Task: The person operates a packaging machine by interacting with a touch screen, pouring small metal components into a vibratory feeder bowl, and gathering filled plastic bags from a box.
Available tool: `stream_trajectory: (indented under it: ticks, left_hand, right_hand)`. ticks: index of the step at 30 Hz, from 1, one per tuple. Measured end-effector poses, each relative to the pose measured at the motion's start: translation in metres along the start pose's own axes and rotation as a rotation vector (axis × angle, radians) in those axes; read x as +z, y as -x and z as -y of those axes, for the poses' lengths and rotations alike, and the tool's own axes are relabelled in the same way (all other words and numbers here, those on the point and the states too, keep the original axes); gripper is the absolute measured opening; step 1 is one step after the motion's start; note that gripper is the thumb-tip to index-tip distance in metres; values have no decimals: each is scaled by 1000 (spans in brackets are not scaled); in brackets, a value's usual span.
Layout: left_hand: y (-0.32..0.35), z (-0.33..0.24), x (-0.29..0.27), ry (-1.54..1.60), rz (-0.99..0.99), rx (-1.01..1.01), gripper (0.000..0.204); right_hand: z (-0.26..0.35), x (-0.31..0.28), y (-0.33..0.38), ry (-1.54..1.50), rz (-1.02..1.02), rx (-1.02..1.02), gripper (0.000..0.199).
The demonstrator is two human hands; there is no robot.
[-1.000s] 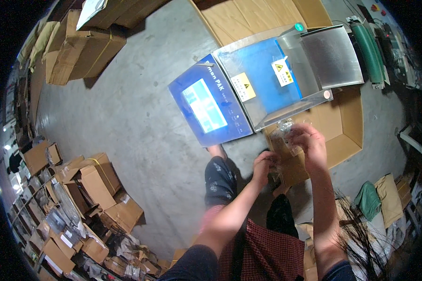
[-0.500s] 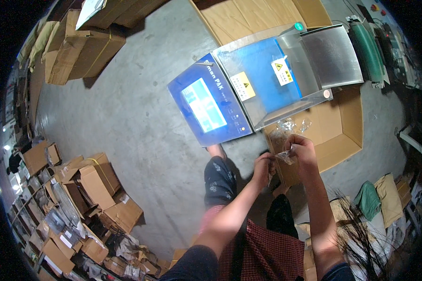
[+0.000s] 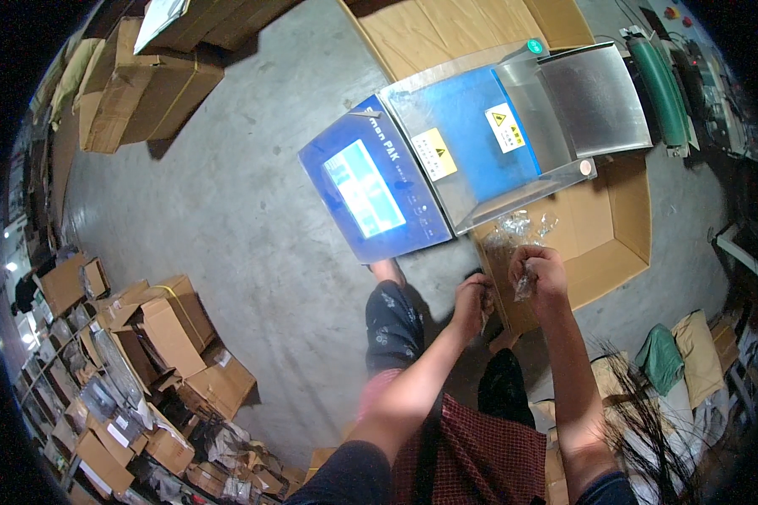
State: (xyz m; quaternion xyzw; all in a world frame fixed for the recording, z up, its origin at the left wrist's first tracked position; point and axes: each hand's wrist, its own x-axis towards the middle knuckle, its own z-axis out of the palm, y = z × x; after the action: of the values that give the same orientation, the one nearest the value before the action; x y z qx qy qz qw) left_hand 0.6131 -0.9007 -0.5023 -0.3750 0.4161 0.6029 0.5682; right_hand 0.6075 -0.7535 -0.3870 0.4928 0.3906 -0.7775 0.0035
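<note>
My right hand is closed on a small clear plastic bag, which hangs crumpled from the fingers over the near wall of an open carton. Just left of it, outside the carton's edge, is my left hand, its fingers curled in; whatever they hold is hidden. Inside the cardboard box, more crinkled clear plastic bags lie against the left wall. A blue-panelled machine with a lit screen and a see-through cover stands beyond my hands, partly above the box.
Another large carton lies behind the machine. A metal chute extends to the machine's right, near a green roller. Stacked cartons are at the far left, and a heap of boxes fills the lower left.
The clear plastic bag stretched between both hands before; now it hangs from my right hand alone. A gap has opened between it and my left hand.
</note>
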Motion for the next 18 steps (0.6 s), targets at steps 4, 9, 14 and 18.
stream_trajectory:
  ticks: [4,9,14,18]
  left_hand:
    - [0,0,-1,-1,1,-6,23]
    - [2,-3,2,-36,3,-2,23]
    - [1,-1,1,-92,0,32,23]
    - [-1,-3,-1,-57,-94,-13,25]
  right_hand:
    - [1,0,2,14,45,-19,13]
    - [5,0,1,15,83,-5,13]
    - [7,0,3,-153,-96,-43,14]
    - [34,-12,-1,657,-30,-725,11]
